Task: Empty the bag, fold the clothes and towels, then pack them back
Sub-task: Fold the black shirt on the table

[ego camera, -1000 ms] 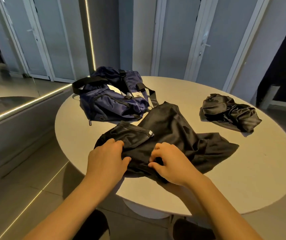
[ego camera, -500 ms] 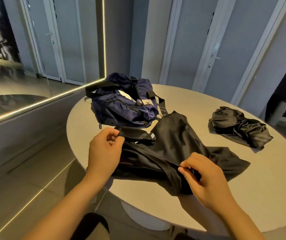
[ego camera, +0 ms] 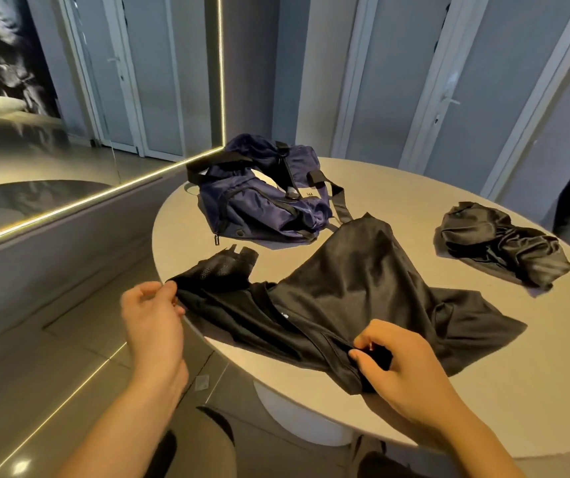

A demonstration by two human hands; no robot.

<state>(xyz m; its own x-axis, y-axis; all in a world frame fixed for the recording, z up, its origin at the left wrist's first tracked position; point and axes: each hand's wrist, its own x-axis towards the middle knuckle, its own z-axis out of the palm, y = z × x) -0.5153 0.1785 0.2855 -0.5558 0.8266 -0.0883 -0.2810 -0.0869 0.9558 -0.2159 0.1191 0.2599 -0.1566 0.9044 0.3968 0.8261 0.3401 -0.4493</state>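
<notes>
We pinch the black garment [ego camera: 345, 291] with left hand [ego camera: 154, 313] and right hand [ego camera: 404, 370]; bag [ego camera: 262, 201] lies slack; nothing is folded or repacked.

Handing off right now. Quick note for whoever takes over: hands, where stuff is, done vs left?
Left hand: pinches the left corner of the black garment, just past the table edge.
Right hand: pinches the same garment's near edge.
The garment lies spread out and unfolded, mid-table. Navy bag sits slumped behind it; cannot tell if anything is inside. Crumpled shiny black item lies apart on the right.
Done: two items out.
Left: fold both, check the bag, repack.
</notes>
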